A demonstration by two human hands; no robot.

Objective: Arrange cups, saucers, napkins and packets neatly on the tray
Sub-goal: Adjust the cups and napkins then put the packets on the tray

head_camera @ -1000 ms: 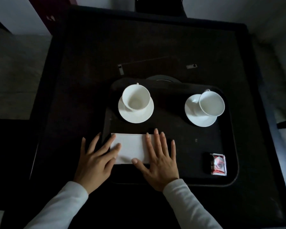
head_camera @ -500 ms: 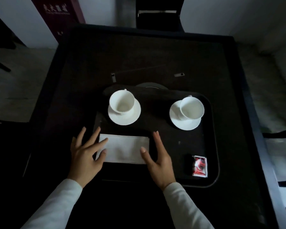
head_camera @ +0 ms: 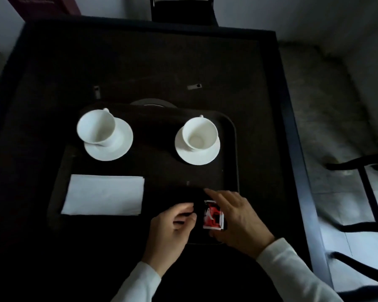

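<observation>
A dark tray [head_camera: 235, 149] lies on the table. Two white cups stand on white saucers at its far side: the left cup [head_camera: 96, 127] on its saucer [head_camera: 118, 149], the right cup [head_camera: 200, 132] on its saucer [head_camera: 198, 159]. A folded white napkin [head_camera: 105, 195] lies flat at the tray's near left. A red and white packet [head_camera: 213, 214] with a dark edge lies at the near right. My left hand [head_camera: 172, 227] has curled fingers, thumb and forefinger pinching the packet's dark left edge. My right hand [head_camera: 238, 216] lies against its right side, fingers stretched.
The dark table's right edge [head_camera: 292, 127] runs close to the tray. A dark round dish [head_camera: 153, 103] peeks out behind the tray. Two small metal pieces [head_camera: 97, 91] [head_camera: 194, 86] lie farther back. One chair [head_camera: 181, 7] stands beyond the table, another [head_camera: 358, 192] to the right.
Both hands have left the napkin and moved right to the packet. The napkin stays flat at the near left. My view has shifted right and closer.
</observation>
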